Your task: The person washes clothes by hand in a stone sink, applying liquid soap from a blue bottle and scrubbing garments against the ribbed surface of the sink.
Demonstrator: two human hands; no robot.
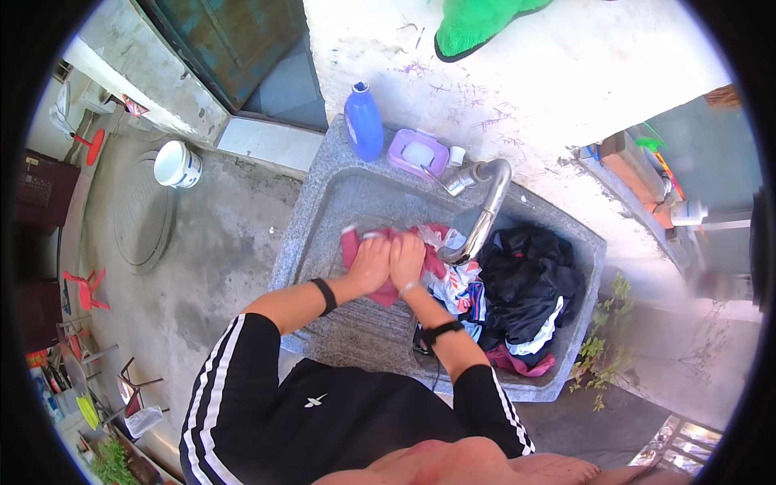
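Observation:
My left hand (pixel 371 262) and my right hand (pixel 407 257) are side by side, fingers bunched into a wet dusky-pink garment (pixel 385 297). The cloth is crumpled beneath both hands in the shallow side of a grey stone laundry sink (pixel 348 330) with a ribbed washboard slope. Just right of my right hand, a curved chrome faucet (pixel 487 219) arches over the basin; clear water seems to show near its mouth. Beyond it lie a white printed garment (pixel 451 291), a black garment (pixel 527 273) with a white stripe, and a magenta cloth (pixel 515 362) in the deeper side.
On the sink's back ledge stand a capless blue bottle (pixel 364 127), a lilac plastic box (pixel 418 151) with a whitish block inside, and a small white cap (pixel 457 156). A white bucket (pixel 177 163) sits on the concrete floor to the left. Leafy stems (pixel 603 345) grow right of the sink.

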